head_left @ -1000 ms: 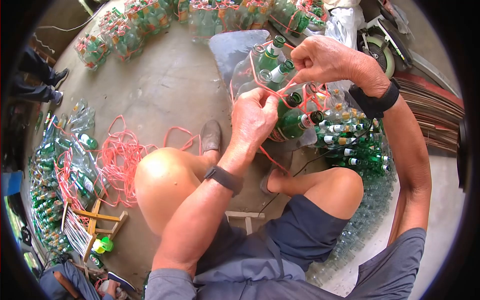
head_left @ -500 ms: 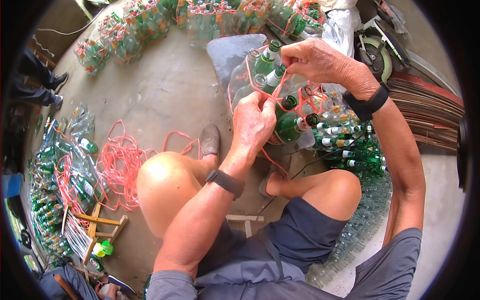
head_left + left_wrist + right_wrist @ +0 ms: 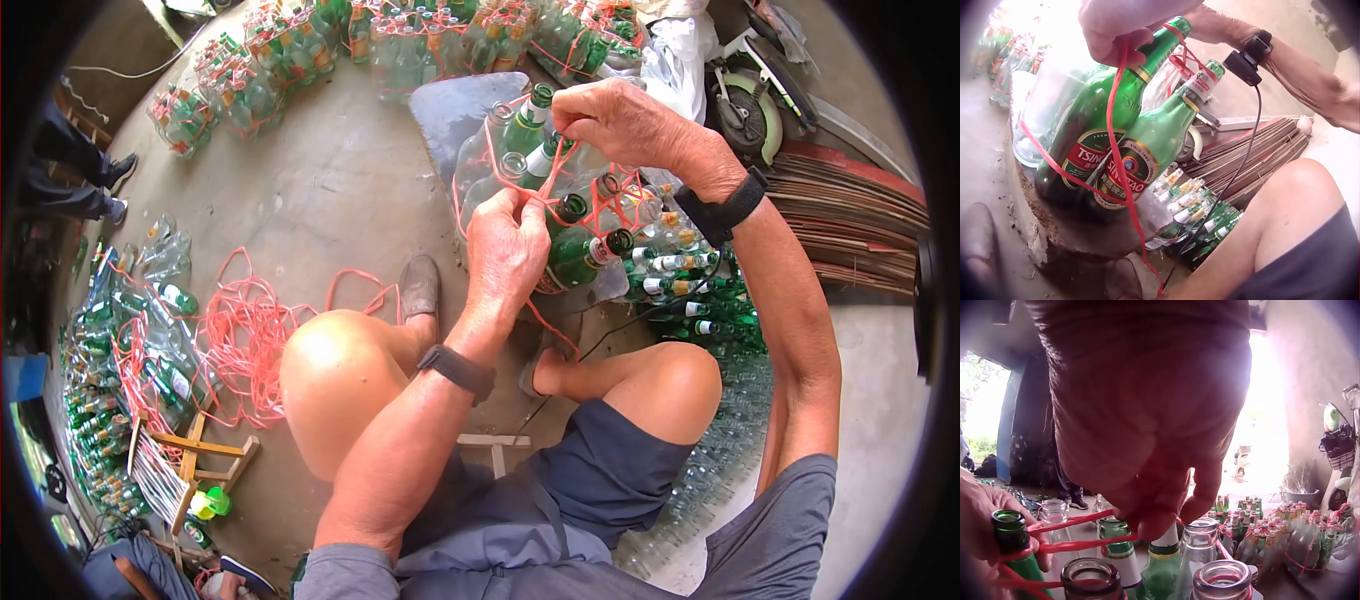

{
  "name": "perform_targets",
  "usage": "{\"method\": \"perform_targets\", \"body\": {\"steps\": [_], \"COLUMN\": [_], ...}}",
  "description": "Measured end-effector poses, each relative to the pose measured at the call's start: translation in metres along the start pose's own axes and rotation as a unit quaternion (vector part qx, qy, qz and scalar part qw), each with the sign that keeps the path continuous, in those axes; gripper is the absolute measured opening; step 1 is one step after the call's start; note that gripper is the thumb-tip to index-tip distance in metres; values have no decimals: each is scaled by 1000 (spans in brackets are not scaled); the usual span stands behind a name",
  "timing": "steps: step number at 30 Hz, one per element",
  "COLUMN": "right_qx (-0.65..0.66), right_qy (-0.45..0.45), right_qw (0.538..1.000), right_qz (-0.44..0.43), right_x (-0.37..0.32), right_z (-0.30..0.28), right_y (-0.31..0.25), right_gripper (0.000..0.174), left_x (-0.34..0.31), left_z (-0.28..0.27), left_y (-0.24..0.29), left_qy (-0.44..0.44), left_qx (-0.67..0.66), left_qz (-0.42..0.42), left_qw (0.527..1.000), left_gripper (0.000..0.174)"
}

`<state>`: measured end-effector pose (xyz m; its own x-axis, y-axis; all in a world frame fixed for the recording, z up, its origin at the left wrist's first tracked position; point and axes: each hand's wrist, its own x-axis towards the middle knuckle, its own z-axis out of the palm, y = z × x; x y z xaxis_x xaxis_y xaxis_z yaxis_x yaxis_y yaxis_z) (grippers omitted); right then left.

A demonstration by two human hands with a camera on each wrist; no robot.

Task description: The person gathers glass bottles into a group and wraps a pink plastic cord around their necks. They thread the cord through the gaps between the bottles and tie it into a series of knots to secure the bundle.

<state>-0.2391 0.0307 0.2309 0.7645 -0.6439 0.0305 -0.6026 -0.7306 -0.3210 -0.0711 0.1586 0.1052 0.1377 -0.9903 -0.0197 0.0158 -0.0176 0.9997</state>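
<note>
Green and clear bottles stand grouped on a flat slab (image 3: pixel 455 105), with red twine (image 3: pixel 497 160) running round and between their necks. My left hand (image 3: pixel 508 250) pinches the twine at the near side of the group, beside a green bottle (image 3: pixel 575 257). Across the bottle tops, my right hand (image 3: pixel 625 120) pinches a strand drawn up from the same crossing. In the right wrist view two strands (image 3: pixel 1088 544) stretch between the right hand (image 3: pixel 1160 444) and the left hand (image 3: pixel 982 509). A loose end (image 3: pixel 1132 225) hangs down past two labelled green bottles (image 3: pixel 1085 144) in the left wrist view.
Tied bottle bundles (image 3: pixel 415 50) line the far side. A tangle of red twine (image 3: pixel 243 335) and loose bottles (image 3: pixel 95 400) lie at left, by a wooden-framed stool (image 3: pixel 190 455). More bottles (image 3: pixel 700 290) and stacked boards (image 3: pixel 850 220) are at right. Another person's legs (image 3: pixel 75 170) stand at far left.
My right hand has moved left and closer to the left hand, still pinching twine. The left hand has stayed nearly in place at the crossing.
</note>
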Motion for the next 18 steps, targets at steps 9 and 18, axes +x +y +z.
{"method": "perform_targets", "body": {"steps": [9,18], "right_qx": [-7,55], "right_qy": [12,-57], "right_qw": [1000,997], "right_qz": [-24,13], "right_x": [7,24], "right_z": [1,-2], "right_y": [6,12], "right_gripper": [9,9], "left_x": [-2,-4], "left_z": [3,2], "left_y": [5,6], "left_qy": [2,3], "left_qx": [-34,-4], "left_qz": [-31,-45], "left_qw": [999,999], "left_gripper": [22,20]}}
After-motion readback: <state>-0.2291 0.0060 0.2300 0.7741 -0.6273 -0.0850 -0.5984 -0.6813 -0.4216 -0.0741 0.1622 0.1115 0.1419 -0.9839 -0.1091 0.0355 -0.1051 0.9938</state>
